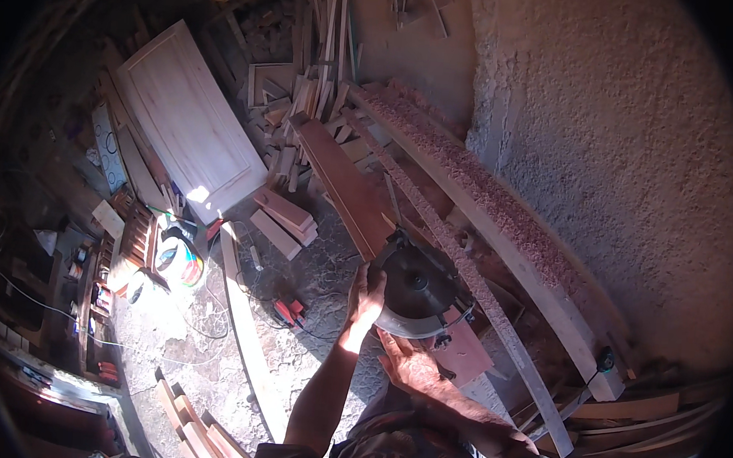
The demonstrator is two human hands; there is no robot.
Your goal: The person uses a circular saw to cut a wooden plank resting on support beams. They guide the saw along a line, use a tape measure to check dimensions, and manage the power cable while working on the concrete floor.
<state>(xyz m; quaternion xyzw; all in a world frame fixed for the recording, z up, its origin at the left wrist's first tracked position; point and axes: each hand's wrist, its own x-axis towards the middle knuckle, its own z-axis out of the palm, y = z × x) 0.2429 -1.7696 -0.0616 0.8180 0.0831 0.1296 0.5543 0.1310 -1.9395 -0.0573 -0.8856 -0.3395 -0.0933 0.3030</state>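
Observation:
A black circular saw (pixel 418 282) with a round blade guard sits low in the centre, across the near end of a long reddish-brown board (pixel 332 176). My left hand (pixel 366 296) is closed on the board’s edge, touching or right beside the saw’s left side. My right hand (pixel 413 366) is just below the saw, its fingers bent and partly hidden under the guard; what it grips is unclear. A pinkish board (pixel 468 349) lies beneath the saw at the right.
Long beams (pixel 509 238) with pink shavings run along the rough wall (pixel 614 160). A pale panel (pixel 189 117), piled offcuts (pixel 286 98), a red tool (pixel 290 312), buckets (pixel 180 260) and cables lie about. Cut boards (pixel 187 419) and a long plank (pixel 250 348) are at lower left.

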